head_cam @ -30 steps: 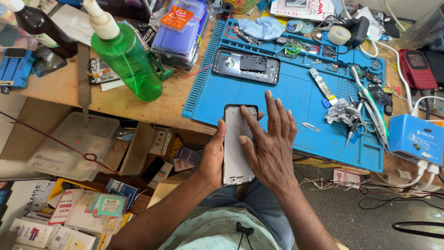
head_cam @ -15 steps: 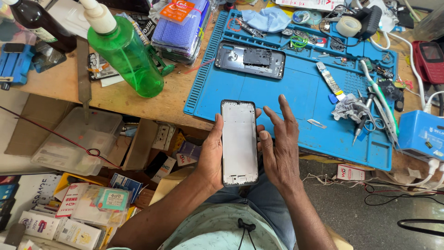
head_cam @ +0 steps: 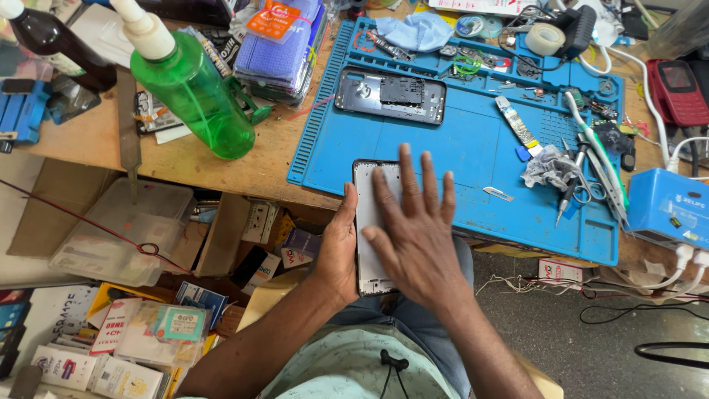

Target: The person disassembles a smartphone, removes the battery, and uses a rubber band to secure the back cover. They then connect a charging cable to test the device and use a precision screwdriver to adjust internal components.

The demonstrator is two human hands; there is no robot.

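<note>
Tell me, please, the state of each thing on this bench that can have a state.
phone panel: held in the left hand, white side up, right hand flat on it
phone body: lying open on the blue mat, insides showing
green bottle: upright, cap on
dark bottle: upright, cap on
tape roll: lying flat
tweezers: lying unused on the mat

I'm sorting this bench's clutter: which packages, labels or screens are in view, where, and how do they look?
Phone panel: between left hand and right hand, pale rectangle, dark rim.
Pouch stack: top centre, purple packets, orange label.
Small boxes: lower left under the bench, white and teal.
Red phone: right edge, dark screen.
Blue box: right edge, white cables.
</note>
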